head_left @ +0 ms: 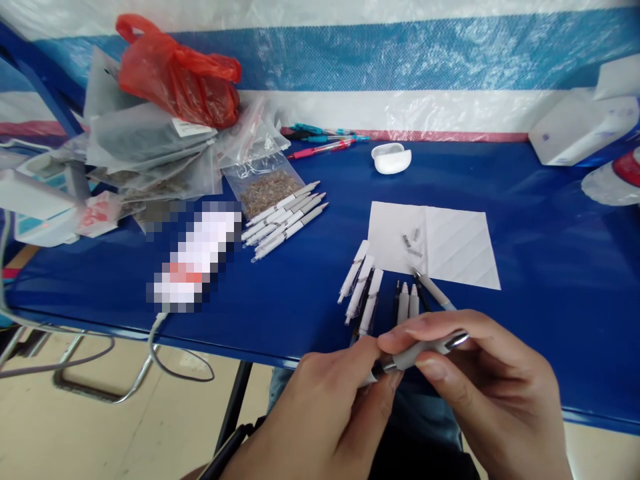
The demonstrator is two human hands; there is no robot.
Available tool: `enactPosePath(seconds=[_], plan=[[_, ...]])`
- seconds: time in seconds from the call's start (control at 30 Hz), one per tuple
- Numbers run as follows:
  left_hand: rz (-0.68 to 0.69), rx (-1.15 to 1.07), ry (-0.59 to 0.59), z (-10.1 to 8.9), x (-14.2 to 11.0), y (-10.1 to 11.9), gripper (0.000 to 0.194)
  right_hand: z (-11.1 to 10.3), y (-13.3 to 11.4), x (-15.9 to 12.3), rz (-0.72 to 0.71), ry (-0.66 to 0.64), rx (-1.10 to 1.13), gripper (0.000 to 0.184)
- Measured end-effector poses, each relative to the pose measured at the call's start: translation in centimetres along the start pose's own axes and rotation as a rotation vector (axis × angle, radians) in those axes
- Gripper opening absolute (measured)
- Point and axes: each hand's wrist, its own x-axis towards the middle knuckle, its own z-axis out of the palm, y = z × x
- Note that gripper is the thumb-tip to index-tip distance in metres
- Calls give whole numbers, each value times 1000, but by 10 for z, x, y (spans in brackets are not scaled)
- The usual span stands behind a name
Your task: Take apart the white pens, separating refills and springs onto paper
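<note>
Close to the table's front edge, both hands meet over a pen's grey grip (411,356) with a silver tip. My left hand (325,407) pinches the pen's lighter rear end, mostly hidden by the fingers. Thumb and fingers of my right hand (510,380) close around the grey grip, its tip pointing right. Just beyond lie loose grey grips (403,305), several white pen barrels (358,288) with clips, and a pen front with a metal tip (433,290). Small springs (414,252) rest on a creased white paper sheet (457,247).
Several white-and-grey pens (285,227) lie left of centre beside a bag of dried brown bits (270,190). A blurred phone (197,257) trails a cable (155,340). Behind are a red plastic bag (175,73), coloured pens (325,148), a white case (391,160) and a tissue pack (585,130).
</note>
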Motion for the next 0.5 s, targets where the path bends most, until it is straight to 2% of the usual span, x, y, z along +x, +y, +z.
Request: enactPosePath(seconds=[0.23,0.4,0.5], plan=[[27,-3,-10,1,-1,-2,33,0,-2,1,-27,-28,5,9],[149,58,74,5,3,0,32,0,-2,3,-40,-55,24,11],[101,75,57,6,4,7,29,3,0,1,-69,-12,60,11]])
